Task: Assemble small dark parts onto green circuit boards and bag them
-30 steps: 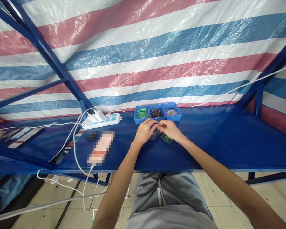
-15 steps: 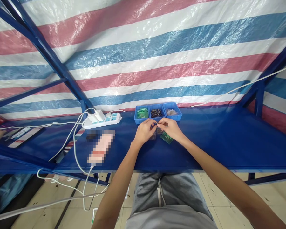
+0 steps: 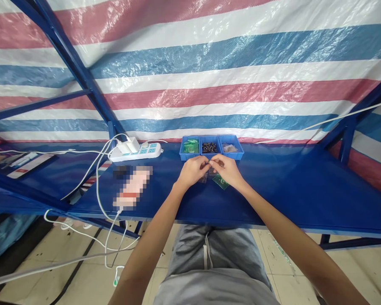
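Observation:
My left hand [image 3: 194,170] and my right hand [image 3: 225,169] meet fingertip to fingertip over the blue table, just in front of the parts tray. Both are closed in a pinch, and whatever sits between the fingers is too small and covered to name. Under my right hand lies a green circuit board [image 3: 221,181], partly covered. A small clear plastic bag [image 3: 203,178] shows beneath my left hand. The blue tray [image 3: 190,157] has three compartments: green pieces [image 3: 191,146] at left, small dark parts [image 3: 209,148] in the middle, a pale bagged item [image 3: 230,148] at right.
A white power strip [image 3: 136,153] with plugged-in chargers stands left of the tray. Nearer me lies a pixelated phone-like object [image 3: 133,186] on a white cable [image 3: 99,190]. Blue metal posts [image 3: 95,91] frame the table [image 3: 288,186]; a striped tarp [image 3: 209,67] hangs behind.
The view has shifted slightly. My hands stay together at the same spot before the tray, with their fingers still pinched.

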Demonstrator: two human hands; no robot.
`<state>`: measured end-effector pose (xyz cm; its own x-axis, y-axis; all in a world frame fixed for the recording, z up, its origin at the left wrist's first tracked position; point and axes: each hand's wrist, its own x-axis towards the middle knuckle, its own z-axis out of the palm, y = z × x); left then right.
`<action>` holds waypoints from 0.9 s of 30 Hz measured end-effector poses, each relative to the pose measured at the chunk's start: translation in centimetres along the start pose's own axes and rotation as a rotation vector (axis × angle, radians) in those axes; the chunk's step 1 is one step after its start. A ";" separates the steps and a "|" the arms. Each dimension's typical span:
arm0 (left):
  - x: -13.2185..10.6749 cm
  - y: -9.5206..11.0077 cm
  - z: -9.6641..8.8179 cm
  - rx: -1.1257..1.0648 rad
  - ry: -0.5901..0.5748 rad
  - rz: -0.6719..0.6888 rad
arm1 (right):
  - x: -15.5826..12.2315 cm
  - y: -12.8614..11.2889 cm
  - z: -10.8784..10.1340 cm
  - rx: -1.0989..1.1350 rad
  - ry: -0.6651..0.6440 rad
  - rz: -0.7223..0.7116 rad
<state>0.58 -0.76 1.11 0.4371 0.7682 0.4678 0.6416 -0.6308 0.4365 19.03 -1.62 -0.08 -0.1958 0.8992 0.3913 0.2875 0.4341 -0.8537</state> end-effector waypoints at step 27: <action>0.1 0.0 -0.1 0.000 -0.008 -0.021 | 0.3 0.2 0.1 -0.064 -0.065 0.018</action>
<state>0.59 -0.74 1.19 0.4289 0.7819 0.4524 0.6502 -0.6149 0.4462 18.94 -1.31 -0.17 -0.2503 0.9021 0.3515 0.3507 0.4229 -0.8356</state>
